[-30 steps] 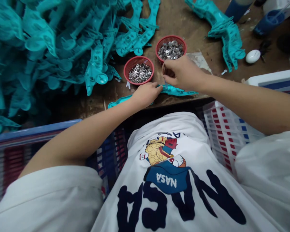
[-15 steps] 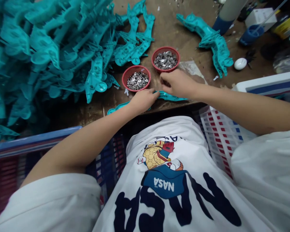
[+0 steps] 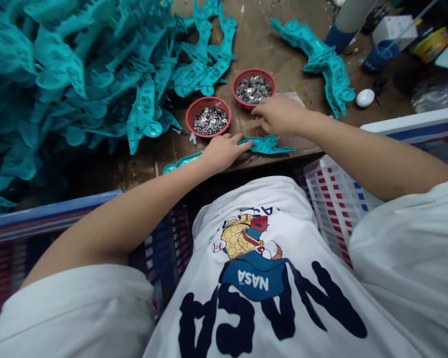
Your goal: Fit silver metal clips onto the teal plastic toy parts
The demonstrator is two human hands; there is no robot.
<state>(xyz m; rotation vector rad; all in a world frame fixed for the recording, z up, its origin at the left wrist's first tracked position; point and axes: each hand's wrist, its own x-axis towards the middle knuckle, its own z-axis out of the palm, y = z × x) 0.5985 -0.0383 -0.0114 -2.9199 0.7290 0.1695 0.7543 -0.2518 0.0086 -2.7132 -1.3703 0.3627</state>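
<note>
A long teal plastic part (image 3: 267, 144) lies along the table's near edge, its middle hidden under my left hand (image 3: 224, 151). My left hand holds it down, with fingers reaching over it. A teal end also shows left of the wrist; whether it is the same part I cannot tell. My right hand (image 3: 278, 115) hovers just above and right of that part, fingers curled together; anything pinched in them is too small to make out. Beside it stands a red basket (image 3: 272, 95) of small metal clips. A second red basket (image 3: 188, 119) with small metal pieces stands behind my left hand.
A big heap of teal parts (image 3: 78, 74) covers the left of the table. Another teal assembly (image 3: 317, 54) lies at the right, near a white egg-shaped object (image 3: 365, 98) and a blue cup (image 3: 381, 55). Plastic crates (image 3: 328, 199) flank my lap below the table edge.
My right hand has drawn slightly away from the rim of the right basket, uncovering more of the teal part. My left hand stays on the part, its fingers a little more spread.
</note>
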